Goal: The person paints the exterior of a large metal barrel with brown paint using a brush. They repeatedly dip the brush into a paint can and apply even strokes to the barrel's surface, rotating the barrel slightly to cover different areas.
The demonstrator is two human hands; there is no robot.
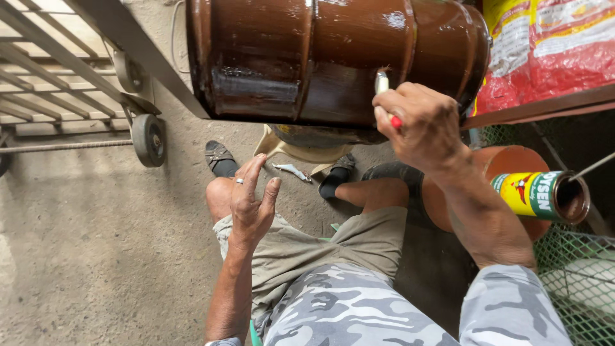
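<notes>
— What are your hands doing?

— My right hand (423, 125) is closed around a thin brush with a pale handle and red band (383, 86), its tip against the glossy brown ribbed metal drum (333, 57) lying on its side just above my knees. My left hand (250, 202) is empty, fingers spread loose over my left knee.

— What could go wrong?

— The coat looks wet, so I reckon a knuckle or sleeve brushing it would smear it. Drips could land on my legs or black sandals (221, 159). And the open paint can with the yellow and green label (544, 195) lies tilted by my right forearm; an elbow nudge might spill it.
</notes>
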